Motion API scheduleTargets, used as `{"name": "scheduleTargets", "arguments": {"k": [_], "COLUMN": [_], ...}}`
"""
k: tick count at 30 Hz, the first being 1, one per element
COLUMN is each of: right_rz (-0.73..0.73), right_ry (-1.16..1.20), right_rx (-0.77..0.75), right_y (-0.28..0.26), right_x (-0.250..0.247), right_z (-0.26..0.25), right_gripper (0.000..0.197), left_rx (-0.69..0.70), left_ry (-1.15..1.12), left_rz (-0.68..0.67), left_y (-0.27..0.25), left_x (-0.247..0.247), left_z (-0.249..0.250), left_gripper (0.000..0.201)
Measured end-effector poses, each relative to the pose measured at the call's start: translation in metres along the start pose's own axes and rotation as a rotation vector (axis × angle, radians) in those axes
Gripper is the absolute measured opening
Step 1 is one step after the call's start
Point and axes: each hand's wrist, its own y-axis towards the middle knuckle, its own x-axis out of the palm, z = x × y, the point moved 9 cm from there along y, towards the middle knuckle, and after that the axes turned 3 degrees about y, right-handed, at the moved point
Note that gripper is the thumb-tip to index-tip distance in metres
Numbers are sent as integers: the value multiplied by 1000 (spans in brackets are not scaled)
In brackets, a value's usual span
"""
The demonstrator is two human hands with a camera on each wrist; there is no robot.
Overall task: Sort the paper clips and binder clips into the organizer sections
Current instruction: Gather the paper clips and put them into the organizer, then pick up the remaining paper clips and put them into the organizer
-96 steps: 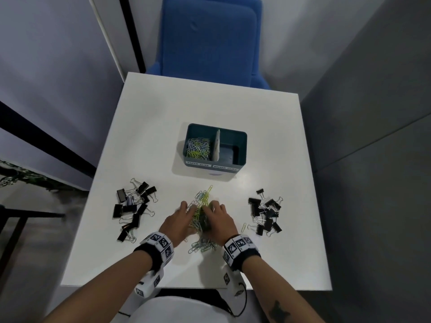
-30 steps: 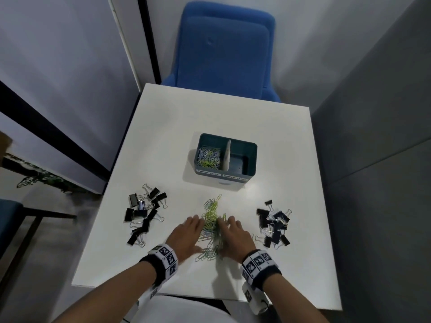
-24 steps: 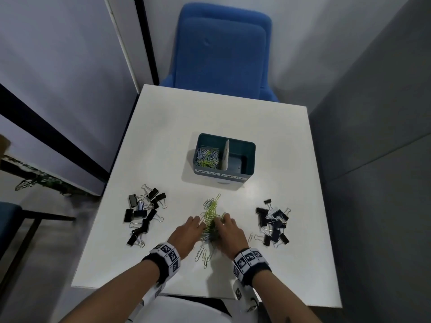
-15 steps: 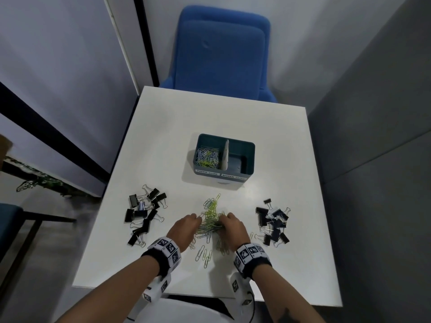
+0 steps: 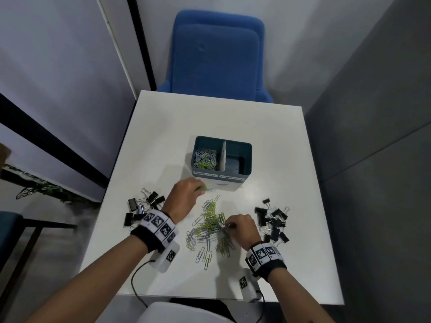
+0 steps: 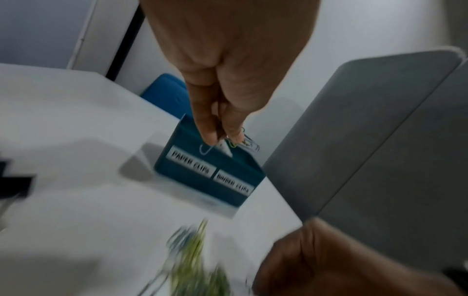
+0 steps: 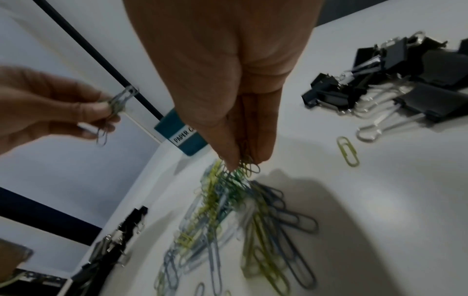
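A teal two-section organizer (image 5: 247, 167) stands mid-table, labelled "paper clips" on the left and "binder clips" on the right; its left section holds coloured paper clips (image 5: 205, 159), its right section looks bare. My left hand (image 5: 186, 192) pinches a small bunch of paper clips (image 6: 235, 143) just in front of the organizer (image 6: 202, 180). My right hand (image 5: 239, 226) pinches clips at the top of the loose paper clip pile (image 5: 210, 226), fingertips down in it (image 7: 240, 162). Black binder clips lie in a left heap (image 5: 142, 206) and a right heap (image 5: 272, 220).
The white table (image 5: 268, 127) has bare surface behind and beside the organizer. A blue chair (image 5: 217, 57) stands at the far edge. Grey walls close in on both sides. One yellow paper clip (image 7: 348, 151) lies apart near the right binder clip heap (image 7: 405, 80).
My left hand has lifted off the pile with a bunch of paper clips and moved forward toward the organizer. My right hand stays at the pile, now pinching clips.
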Motion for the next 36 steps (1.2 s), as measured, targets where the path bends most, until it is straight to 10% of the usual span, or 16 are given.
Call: {"name": "scheduleTargets", "arguments": {"k": [10,22,29,36], "right_rz": [109,244,113,-273], "right_ry": [43,36,-48,-113], "right_rx": [-93,-156,-99,171], "right_y": [21,113,77,-3], "right_x": [-75,-155,-81,28], "right_z": [-58,-126,-70,24], "right_gripper": [14,23,12,61], "left_rx": [-51,-192,-163,-77], "left_ry": [-10,174,346,399], "left_rz": [96,-134,-470,-571], "left_y": [95,-5,-69,-108], "left_x": [-48,37,98,133], "left_z": [17,-67,-100,-93], "left_gripper": [32,17,41,113]}}
